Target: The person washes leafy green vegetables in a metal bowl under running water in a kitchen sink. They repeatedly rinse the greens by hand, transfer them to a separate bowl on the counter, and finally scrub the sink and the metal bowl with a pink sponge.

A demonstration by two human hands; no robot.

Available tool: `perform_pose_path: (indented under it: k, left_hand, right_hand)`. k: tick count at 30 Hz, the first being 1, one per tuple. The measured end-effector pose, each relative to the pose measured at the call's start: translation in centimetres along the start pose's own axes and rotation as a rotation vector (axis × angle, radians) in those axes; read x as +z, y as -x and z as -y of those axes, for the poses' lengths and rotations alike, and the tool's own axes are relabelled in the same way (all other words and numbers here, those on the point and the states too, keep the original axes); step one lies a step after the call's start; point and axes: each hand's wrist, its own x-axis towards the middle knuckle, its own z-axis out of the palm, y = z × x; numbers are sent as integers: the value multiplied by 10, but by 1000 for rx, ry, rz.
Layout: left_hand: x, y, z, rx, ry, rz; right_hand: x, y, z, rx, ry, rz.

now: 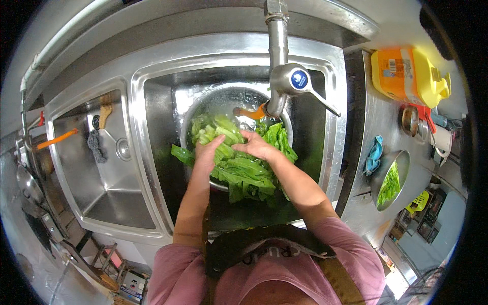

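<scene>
A round metal basin (187, 114) stands in the large stainless steel sink, filled with leafy green lettuce (246, 173) and water. My left hand (209, 148) grips a bunch of pale green leaves on its left side, thumb on top. Across from it, my right hand (256, 145) rests at the bunch's right side with thumb and fingers apart; its fingertips touch or nearly touch the leaves. The metal faucet (280, 82), fitted with an orange hose end (249, 112), hangs over the basin, and water splashes beneath it. Some leaves drape over the basin's near rim.
A smaller sink (126, 206) at the left holds a dark scrubber (96, 146) and a brush (105, 114). On the right counter are a yellow-orange jug (400, 76), a blue cloth (373, 154) and a metal bowl (405, 164) with cut greens. The faucet lever (326, 103) juts out rightward.
</scene>
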Motion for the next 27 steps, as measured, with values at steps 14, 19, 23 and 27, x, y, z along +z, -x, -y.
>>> perform_pose_path:
  k: [14,19,23,27]
  left_hand:
    - [22,16,-33,95,52,8]
    - [19,5,-42,172,-141,63]
    - [24,6,-45,220,-158,47]
    - [32,8,-38,157,-57,55]
  right_hand:
    - [-10,9,-40,-135,-490,-285]
    - [-8,2,-38,-134,-424,-318]
    - [-6,9,-25,-268,-423,-294]
    - [0,7,-26,-150,-329,-174]
